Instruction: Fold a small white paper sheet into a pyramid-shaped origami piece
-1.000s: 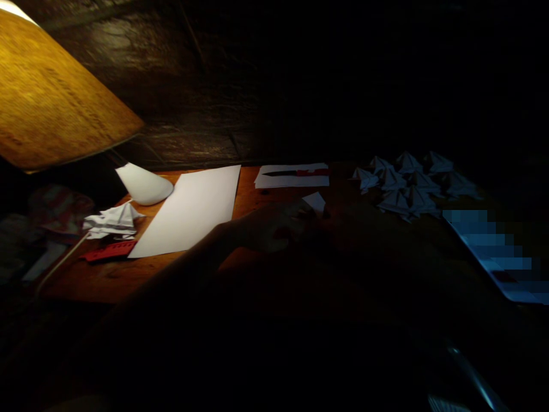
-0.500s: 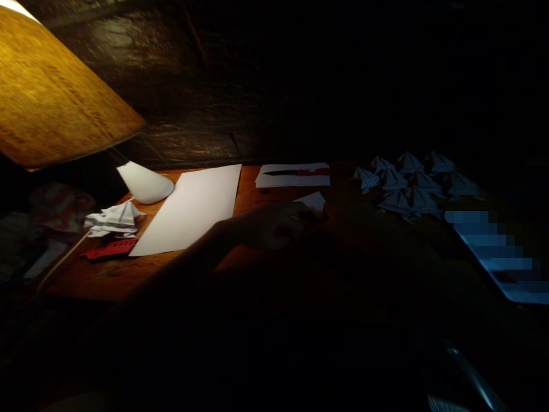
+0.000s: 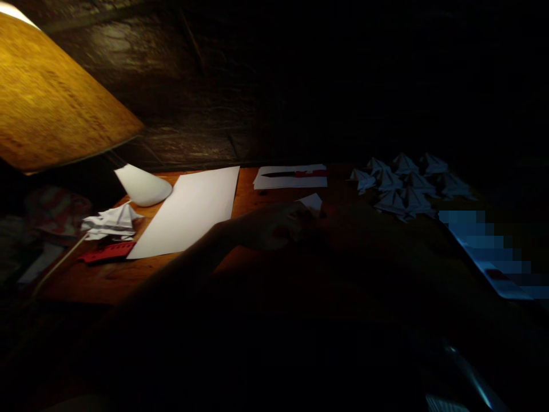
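In deep shadow at the middle of the table, my left hand (image 3: 277, 229) is closed on a small folded piece of white paper (image 3: 312, 202), whose pointed tip sticks out past the fingers. My right hand is lost in the dark near the same paper, and its fingers cannot be made out. Behind the hands lies a stack of white paper (image 3: 289, 184) with a red-handled knife (image 3: 309, 173) on top. A large white sheet (image 3: 189, 212) lies left of my hand, partly under the forearm.
Several folded paper shapes (image 3: 405, 186) sit at the back right. A bluish-lit flat device (image 3: 484, 266) is right of them. To the left are a lamp with a yellow shade (image 3: 55, 97) and white base (image 3: 143, 186), another folded paper shape (image 3: 114, 222) and a red object (image 3: 109, 252).
The view has shifted slightly. My left hand stays on the folded paper in nearly the same place, with a little less of its fingers showing in the shadow.
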`<state>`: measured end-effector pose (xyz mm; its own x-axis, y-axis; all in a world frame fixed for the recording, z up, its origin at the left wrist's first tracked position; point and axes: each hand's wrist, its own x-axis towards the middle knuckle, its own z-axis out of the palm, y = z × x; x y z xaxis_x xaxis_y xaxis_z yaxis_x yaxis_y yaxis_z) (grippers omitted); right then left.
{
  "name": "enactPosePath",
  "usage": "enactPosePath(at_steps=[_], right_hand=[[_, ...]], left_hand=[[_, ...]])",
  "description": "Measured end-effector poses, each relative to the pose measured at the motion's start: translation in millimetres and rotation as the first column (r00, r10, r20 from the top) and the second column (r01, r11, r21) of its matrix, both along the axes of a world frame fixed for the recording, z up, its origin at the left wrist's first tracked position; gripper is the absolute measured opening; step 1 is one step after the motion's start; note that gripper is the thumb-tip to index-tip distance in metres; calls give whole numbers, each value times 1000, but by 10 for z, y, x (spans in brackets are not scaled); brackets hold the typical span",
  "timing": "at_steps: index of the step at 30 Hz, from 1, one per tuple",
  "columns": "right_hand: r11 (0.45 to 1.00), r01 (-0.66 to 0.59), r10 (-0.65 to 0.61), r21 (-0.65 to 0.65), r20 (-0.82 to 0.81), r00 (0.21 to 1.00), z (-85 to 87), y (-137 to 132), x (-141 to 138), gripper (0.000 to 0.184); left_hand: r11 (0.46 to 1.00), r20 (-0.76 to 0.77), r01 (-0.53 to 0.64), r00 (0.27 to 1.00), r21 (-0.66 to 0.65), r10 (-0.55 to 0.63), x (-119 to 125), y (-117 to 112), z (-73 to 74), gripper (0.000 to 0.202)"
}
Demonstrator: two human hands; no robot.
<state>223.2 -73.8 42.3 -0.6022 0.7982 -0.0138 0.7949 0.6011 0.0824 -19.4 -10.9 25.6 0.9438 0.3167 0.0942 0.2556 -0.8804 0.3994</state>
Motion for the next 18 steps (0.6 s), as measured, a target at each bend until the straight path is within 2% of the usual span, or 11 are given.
enactPosePath(at_steps=[6, 13, 18], right_hand=[[998, -6, 3, -62, -43, 999, -76, 99, 71, 45], [1000, -10, 10, -29, 19, 1000, -84, 82, 25, 47], [999, -11, 11, -36, -4, 1000, -85, 75, 21, 42]], left_hand=[[999, -5, 42, 999, 32, -42, 42, -37, 20, 25], [999, 33, 29, 999, -28, -28, 21, -58, -1, 32], [998, 44, 44, 998, -34, -42, 15, -54, -25, 28]])
